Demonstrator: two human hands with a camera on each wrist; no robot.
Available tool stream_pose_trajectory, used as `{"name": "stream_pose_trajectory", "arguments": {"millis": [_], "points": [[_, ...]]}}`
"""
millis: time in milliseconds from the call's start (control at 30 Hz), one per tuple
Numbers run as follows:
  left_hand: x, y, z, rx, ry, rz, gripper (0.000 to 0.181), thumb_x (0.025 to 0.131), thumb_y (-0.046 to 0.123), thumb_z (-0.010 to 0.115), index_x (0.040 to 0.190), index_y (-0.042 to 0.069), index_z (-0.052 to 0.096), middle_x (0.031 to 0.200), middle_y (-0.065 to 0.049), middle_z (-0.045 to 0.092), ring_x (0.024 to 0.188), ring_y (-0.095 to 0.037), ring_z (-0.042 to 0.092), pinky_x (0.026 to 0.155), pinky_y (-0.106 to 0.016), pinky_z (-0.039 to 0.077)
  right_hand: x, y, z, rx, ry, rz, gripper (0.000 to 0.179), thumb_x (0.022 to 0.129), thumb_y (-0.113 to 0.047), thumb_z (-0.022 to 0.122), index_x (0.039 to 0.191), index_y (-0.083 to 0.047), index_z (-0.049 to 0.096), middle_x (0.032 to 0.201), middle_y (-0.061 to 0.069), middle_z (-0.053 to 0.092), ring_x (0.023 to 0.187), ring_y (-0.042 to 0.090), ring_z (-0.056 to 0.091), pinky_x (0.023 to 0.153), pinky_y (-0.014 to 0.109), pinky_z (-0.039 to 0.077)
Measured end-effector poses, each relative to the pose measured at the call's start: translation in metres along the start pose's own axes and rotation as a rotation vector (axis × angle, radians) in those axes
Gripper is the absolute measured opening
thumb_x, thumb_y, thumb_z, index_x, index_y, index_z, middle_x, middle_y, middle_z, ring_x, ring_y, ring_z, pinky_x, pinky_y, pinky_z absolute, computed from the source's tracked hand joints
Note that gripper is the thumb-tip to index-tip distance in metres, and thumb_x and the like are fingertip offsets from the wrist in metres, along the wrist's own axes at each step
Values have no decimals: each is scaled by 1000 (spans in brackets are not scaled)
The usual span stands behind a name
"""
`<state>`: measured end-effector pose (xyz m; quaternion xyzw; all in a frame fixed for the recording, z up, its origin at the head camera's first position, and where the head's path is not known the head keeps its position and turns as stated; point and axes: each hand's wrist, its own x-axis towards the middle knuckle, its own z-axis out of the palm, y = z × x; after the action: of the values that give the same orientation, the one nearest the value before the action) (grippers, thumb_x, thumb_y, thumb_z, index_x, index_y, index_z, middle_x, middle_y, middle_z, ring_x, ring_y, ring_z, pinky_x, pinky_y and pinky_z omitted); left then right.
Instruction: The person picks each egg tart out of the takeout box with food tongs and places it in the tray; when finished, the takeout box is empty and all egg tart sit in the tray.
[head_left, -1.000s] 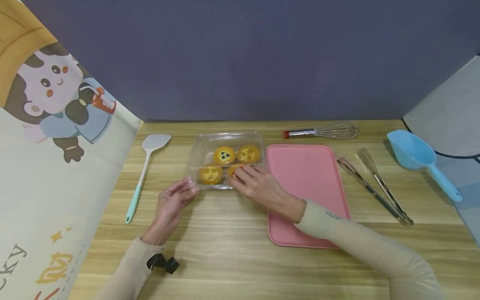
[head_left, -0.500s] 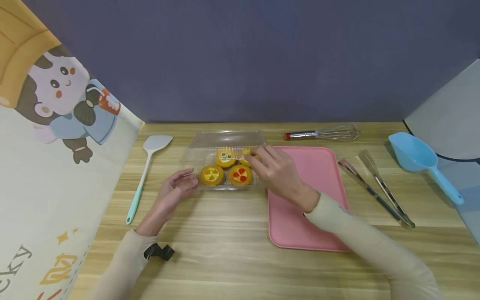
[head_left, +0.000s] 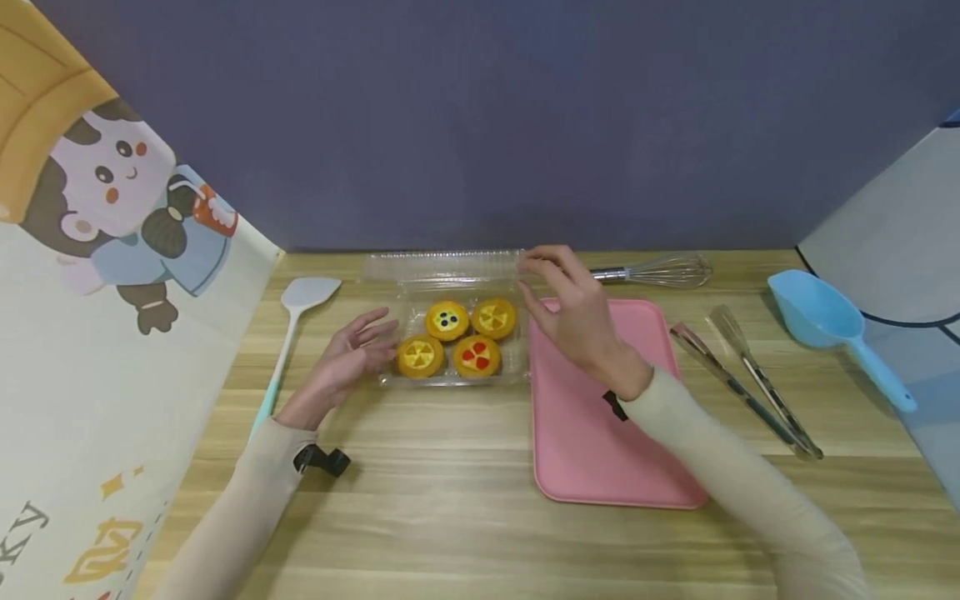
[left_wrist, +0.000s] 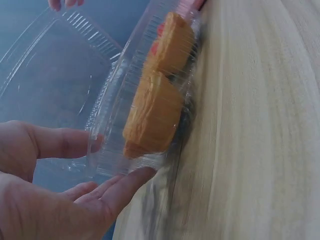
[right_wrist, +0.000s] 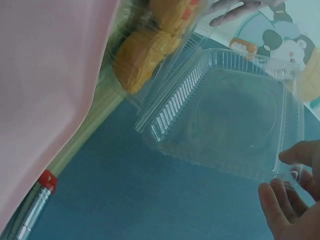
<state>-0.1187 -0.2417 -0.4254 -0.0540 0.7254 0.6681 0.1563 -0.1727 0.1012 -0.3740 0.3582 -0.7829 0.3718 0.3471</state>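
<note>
A clear plastic clamshell container (head_left: 516, 360) stands on the table with its lid (head_left: 442, 267) raised at the back. Several round tarts lie in its base: one with red pieces (head_left: 476, 356), one with dark blue dots (head_left: 447, 321), and others with yellow wedges (head_left: 420, 357). My right hand (head_left: 573, 312) pinches the lid's right corner between thumb and fingers, as the right wrist view shows at the lid corner (right_wrist: 287, 172). At the container's left side, my left hand (head_left: 345, 362) has its fingers extended; in the left wrist view, fingertips (left_wrist: 142, 175) touch the lower edge.
A pink tray (head_left: 600, 450) lies right of the container, under my right forearm. Behind it is a whisk (head_left: 667, 271), partly hidden by my hand. Metal tongs (head_left: 750, 383) and a blue scoop (head_left: 821, 312) lie farther right. A white-headed spatula (head_left: 307, 293) lies left.
The lid has swung up and back, uncovering the tarts. My right hand has moved up and to the right with the lid's corner. My left fingers have spread from their earlier hold at the corner.
</note>
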Motion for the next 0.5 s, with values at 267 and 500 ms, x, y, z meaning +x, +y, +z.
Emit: {"name": "stream_pose_trajectory", "arguments": {"millis": [267,500], "points": [[-7,-2,-2,45,-32,2,84,94,-11,56,167,7,17,168,-23,31,149,-47,40,96,-24,60,-2,10,2,168,-18,219,51,90,2,75,139,-4,64,127,18,67,107,33,70,89,47,65],[-24,-8,-5,67,-55,8,83,94,-10,58,166,5,19,167,-24,32,148,-48,42,100,-28,60,-11,17,2,273,-112,343,69,91,-1,75,155,-12,50,139,18,65,117,34,69,98,47,63]]}}
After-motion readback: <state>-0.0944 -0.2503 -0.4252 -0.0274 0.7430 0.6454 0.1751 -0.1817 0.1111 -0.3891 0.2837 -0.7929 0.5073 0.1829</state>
